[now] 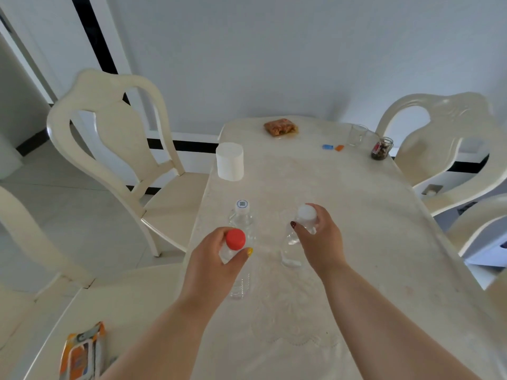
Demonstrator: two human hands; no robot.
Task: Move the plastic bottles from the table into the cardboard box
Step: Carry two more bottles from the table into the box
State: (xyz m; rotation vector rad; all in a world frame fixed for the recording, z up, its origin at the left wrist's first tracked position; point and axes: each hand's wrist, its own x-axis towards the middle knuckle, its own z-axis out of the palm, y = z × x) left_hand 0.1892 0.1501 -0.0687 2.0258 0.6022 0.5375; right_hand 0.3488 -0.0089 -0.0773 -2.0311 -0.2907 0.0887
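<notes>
Three clear plastic bottles stand upright near the left front of the cream table (370,242). My left hand (211,259) grips the neck of the red-capped bottle (235,239). My right hand (319,239) grips the neck of a white-capped bottle (306,213). Just behind the red-capped bottle stands a third bottle (242,215) with a white printed cap, and no hand touches it. No cardboard box is in view.
A white paper roll (230,161) stands at the table's left edge. At the far end lie a snack packet (280,128), two small coloured items (332,147), a glass (357,134) and a jar (382,148). Cream chairs (115,149) surround the table. A wipes pack (82,352) lies on the nearest chair.
</notes>
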